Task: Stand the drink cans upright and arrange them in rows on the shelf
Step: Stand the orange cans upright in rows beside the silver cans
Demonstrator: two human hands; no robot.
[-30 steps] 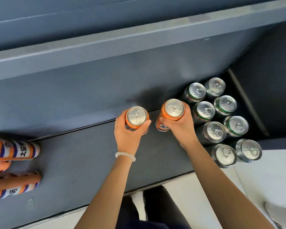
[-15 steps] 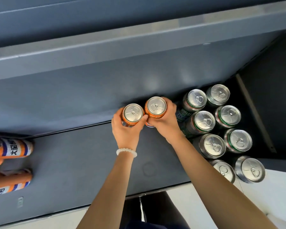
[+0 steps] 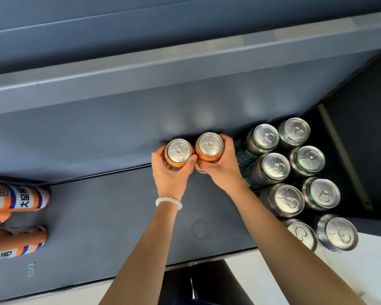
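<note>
view down onto a dark grey metal shelf (image 3: 110,216). the left hand (image 3: 171,176) curls its fingers round an upright orange aluminium drink can (image 3: 178,153); the right hand (image 3: 223,170) curls round a second upright orange can (image 3: 209,148). both cans stand side by side, touching, at the back of the shelf against its rear wall. right of the held pair, near but apart, eight silver-topped green-banded cans (image 3: 275,167) stand upright in two rows running to the shelf's front edge. far left of the held pair, orange, white and blue striped cans (image 3: 18,198) lie on their sides. a white bead bracelet (image 3: 169,201) circles the left wrist.
</note>
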